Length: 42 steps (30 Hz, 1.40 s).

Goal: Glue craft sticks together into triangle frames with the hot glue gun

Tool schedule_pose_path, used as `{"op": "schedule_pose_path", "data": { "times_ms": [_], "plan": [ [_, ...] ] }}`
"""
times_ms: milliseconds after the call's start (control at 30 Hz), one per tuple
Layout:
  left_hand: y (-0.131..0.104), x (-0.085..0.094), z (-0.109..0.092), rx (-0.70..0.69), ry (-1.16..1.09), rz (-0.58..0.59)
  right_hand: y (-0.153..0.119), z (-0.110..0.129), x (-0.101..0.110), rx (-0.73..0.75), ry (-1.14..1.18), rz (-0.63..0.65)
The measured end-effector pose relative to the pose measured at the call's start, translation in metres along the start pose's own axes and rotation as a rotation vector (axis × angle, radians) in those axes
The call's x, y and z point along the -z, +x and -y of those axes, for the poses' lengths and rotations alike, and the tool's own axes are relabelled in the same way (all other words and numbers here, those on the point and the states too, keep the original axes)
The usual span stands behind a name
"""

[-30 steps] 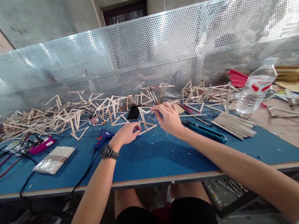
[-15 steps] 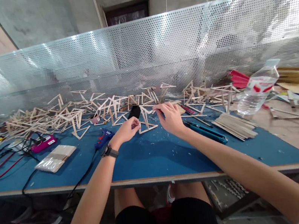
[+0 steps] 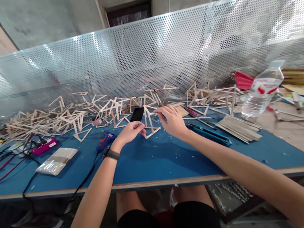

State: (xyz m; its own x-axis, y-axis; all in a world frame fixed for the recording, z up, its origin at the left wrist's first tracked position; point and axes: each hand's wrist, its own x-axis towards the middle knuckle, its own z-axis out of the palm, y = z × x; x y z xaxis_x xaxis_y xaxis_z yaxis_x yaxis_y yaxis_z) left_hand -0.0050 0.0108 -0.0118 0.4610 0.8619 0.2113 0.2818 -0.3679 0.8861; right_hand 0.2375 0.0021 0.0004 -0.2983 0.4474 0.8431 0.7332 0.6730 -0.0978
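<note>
A small frame of thin wooden craft sticks (image 3: 152, 133) stands on the blue tabletop between my hands, with a flat V-shaped base and sticks rising to a peak. My left hand (image 3: 132, 131), with a dark watch on its wrist, has its fingers closed at the left side of the base, and the fingertips partly cover that corner. Thumb and fingers of my right hand (image 3: 173, 120) pinch the end of a stick that slants down from the peak on the right. A black phone (image 3: 137, 114) lies just behind my left hand.
A blue glue gun (image 3: 106, 139) lies left of my left hand, near a packet of sticks (image 3: 57, 161) and a pink power strip (image 3: 44, 146). Rightward are a teal cutter (image 3: 209, 134), loose sticks (image 3: 238, 127) and a plastic bottle (image 3: 264, 89). Many stick frames (image 3: 45, 122) pile along the back.
My left hand has moved slightly right, onto the left corner of the stick frame, and the base has turned a little. More of the phone shows. My right hand has hardly moved.
</note>
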Motion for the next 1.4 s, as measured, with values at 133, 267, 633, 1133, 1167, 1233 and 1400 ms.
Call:
{"op": "schedule_pose_path", "data": {
  "times_ms": [133, 267, 633, 1133, 1167, 1233, 1400],
  "plan": [
    [-0.003, -0.001, -0.003, 0.116, -0.237, 0.052, 0.0, -0.002, -0.001, -0.011, -0.008, -0.005],
    [-0.006, 0.002, -0.01, 0.154, -0.294, 0.006, 0.0, -0.004, -0.001, -0.019, -0.018, 0.012],
    [0.002, 0.008, -0.013, -0.103, -0.516, -0.354, -0.004, -0.009, -0.007, -0.014, -0.039, 0.041],
    [0.004, 0.007, -0.008, -0.137, 0.025, -0.459, -0.002, -0.007, -0.007, -0.032, -0.007, 0.071],
    [0.003, 0.007, -0.007, -0.144, 0.163, -0.454, -0.002, -0.007, -0.006, -0.033, -0.004, 0.073],
    [0.002, 0.006, -0.006, -0.178, 0.367, -0.427, -0.002, -0.006, -0.005, -0.033, 0.005, 0.078],
    [-0.001, 0.002, -0.008, -0.182, 0.371, -0.412, -0.001, -0.003, -0.003, -0.015, 0.06, 0.069]
  ]
}}
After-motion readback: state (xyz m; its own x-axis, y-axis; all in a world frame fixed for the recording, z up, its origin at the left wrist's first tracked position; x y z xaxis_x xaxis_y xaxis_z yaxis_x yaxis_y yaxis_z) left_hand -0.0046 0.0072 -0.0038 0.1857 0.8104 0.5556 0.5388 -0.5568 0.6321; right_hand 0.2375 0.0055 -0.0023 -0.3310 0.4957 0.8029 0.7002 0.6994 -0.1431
